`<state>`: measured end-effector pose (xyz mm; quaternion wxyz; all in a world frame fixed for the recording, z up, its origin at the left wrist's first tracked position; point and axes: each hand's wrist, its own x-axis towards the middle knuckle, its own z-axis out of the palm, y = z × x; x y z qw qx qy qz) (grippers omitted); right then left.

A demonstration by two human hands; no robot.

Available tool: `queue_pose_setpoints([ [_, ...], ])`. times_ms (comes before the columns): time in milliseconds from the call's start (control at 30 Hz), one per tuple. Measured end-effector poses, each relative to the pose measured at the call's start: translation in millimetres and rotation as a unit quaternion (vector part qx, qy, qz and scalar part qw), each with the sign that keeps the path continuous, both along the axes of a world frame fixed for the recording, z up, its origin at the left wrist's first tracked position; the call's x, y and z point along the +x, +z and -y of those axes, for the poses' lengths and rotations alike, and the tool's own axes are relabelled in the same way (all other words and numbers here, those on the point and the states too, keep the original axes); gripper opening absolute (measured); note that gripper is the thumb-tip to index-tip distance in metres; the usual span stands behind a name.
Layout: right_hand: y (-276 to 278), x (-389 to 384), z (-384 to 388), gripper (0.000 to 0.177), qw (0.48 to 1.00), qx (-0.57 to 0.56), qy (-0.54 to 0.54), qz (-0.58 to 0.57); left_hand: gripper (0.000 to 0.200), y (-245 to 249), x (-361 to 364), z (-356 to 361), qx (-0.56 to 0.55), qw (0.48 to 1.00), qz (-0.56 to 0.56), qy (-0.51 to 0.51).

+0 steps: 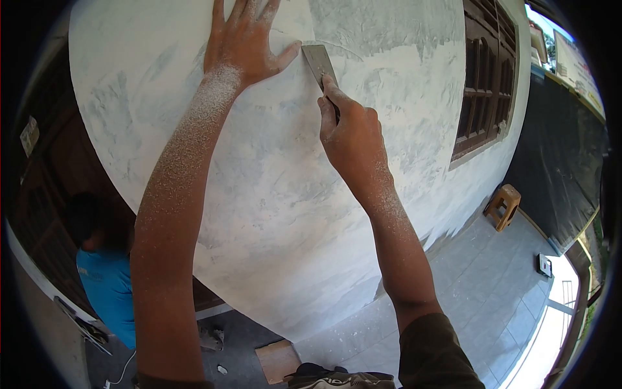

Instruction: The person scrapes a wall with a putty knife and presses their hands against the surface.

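Note:
My left hand (241, 42) lies spread against the upper part of the wall (272, 194), its fingertips cut off by the top of the view. White dust coats that forearm. In my right hand (353, 126) is a putty knife (317, 61), its handle mostly hidden by my fingers. The flat metal blade points up and left, at the wall surface, with its edge close to my left thumb. Patchy white and grey coating covers the wall, and a rougher grey area (382, 26) shows above and right of the blade.
A brown barred window (484, 78) is set in the wall at right. On the tiled floor (453, 279) stands a brown plastic stool (503, 207). A person in a blue shirt (107, 285) is low at left by a dark door. A board (277, 360) lies below.

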<state>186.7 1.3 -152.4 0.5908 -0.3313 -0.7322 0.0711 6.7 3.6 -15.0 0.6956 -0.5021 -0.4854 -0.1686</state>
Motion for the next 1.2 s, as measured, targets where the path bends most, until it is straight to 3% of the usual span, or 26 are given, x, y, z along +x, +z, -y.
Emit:
queue_pose_setpoints([
  [100,6.0,1.2,0.5,0.036,1.0,0.007,-0.009,0.01,0.1,-0.9,4.3,7.0,-0.048,0.998,0.042,0.017],
  [367,7.0,-0.2,1.2,0.036,1.0,0.01,-0.012,0.002,0.098,0.3,-5.2,-0.8,-0.027,0.999,0.016,-0.024],
  [1200,1.5,1.4,-0.9,0.035,1.0,0.017,-0.013,0.013,0.098,-2.9,2.8,2.9,-0.023,0.999,0.037,0.011],
])
